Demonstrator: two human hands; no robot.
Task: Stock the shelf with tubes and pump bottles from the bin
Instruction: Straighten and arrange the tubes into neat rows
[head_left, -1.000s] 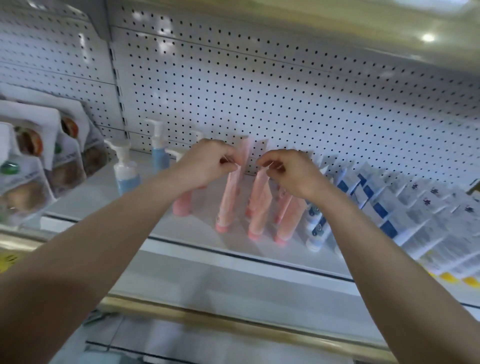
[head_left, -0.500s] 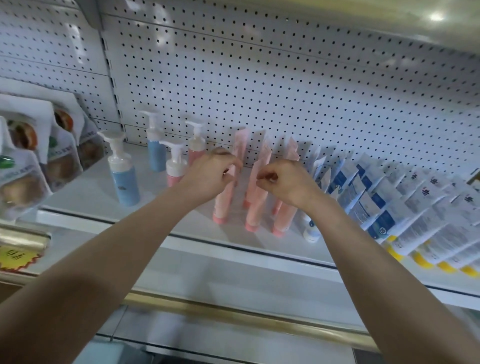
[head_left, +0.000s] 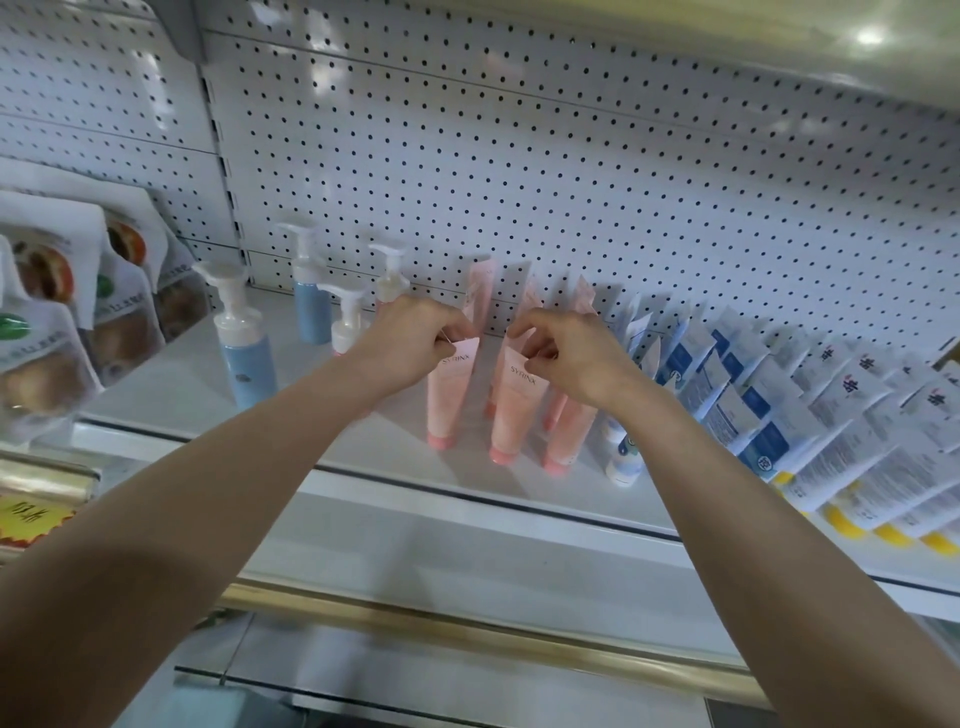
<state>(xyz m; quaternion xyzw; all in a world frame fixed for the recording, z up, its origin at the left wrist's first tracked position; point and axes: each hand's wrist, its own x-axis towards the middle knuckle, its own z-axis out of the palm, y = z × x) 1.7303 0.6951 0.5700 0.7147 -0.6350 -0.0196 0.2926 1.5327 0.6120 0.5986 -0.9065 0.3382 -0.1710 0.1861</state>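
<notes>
Pouches (head_left: 47, 332): far left. Pumps (head_left: 244, 358): 4 upright on shelf (head_left: 395, 447). Left hand (head_left: 410, 338): fingers pinch crimp of left pink tube (head_left: 449, 400), cap down on shelf. Right hand (head_left: 566, 353): fingers pinch crimp of right pink tube (head_left: 517, 415), cap down. More pink behind. Blue-white tubes (head_left: 753, 415): leaning rows, right. Bin: not in view; remainder unknown. Judged: stocking well along.

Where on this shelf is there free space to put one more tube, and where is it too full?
Bare white shelf lies between the front blue pump bottle and the pink plastic tube that the left hand pinches. Another patch lies between that bottle and the printed pouches. Crowded: right of the pink tubes, white-and-blue tubes stand packed.
</notes>
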